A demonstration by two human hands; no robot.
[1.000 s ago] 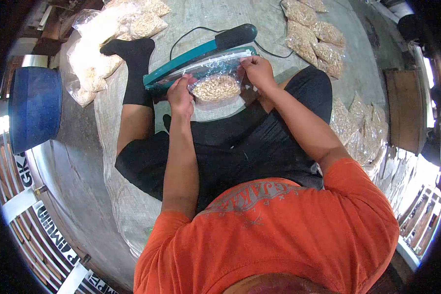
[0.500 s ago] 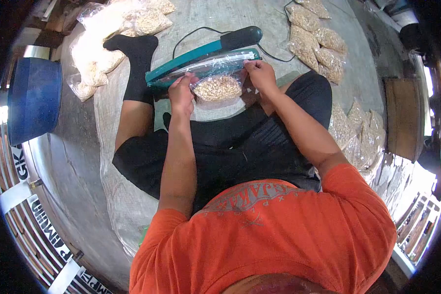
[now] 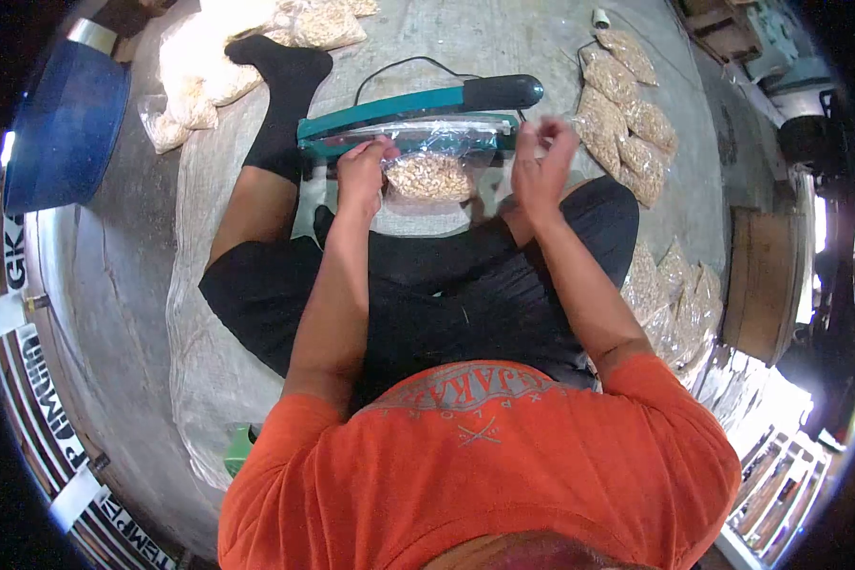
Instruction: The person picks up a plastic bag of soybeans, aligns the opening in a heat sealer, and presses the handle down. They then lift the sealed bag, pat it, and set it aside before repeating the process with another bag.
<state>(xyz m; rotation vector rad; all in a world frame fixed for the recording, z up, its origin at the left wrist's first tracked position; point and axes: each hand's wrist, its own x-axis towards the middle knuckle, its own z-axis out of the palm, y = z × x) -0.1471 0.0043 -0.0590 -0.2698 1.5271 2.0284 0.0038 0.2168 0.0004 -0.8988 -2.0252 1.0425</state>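
Observation:
A clear plastic bag [image 3: 429, 178] of pale, bean-like pieces lies in front of a teal impulse sealer [image 3: 389, 107]. Its flat top edge rests across the sealer's base, and the arm with the black handle [image 3: 503, 92] is raised behind it. My left hand [image 3: 361, 176] pinches the bag's upper left corner. To the right of the bag, my right hand [image 3: 543, 171] is held off the plastic, fingers bent and apart, just in front of the handle's end. Nothing shows in it.
Filled bags [image 3: 627, 119] lie to the right of the sealer, with more bags [image 3: 674, 294] beside my right knee. Another pile of bags [image 3: 195, 95] is at the far left, beyond my foot. A black cord [image 3: 399, 65] loops behind the sealer. A blue tub [image 3: 71, 128] stands left.
My right hand has let go of the bag's upper right corner and moved right, away from it. The left hand keeps its hold. The whole view has shifted slightly.

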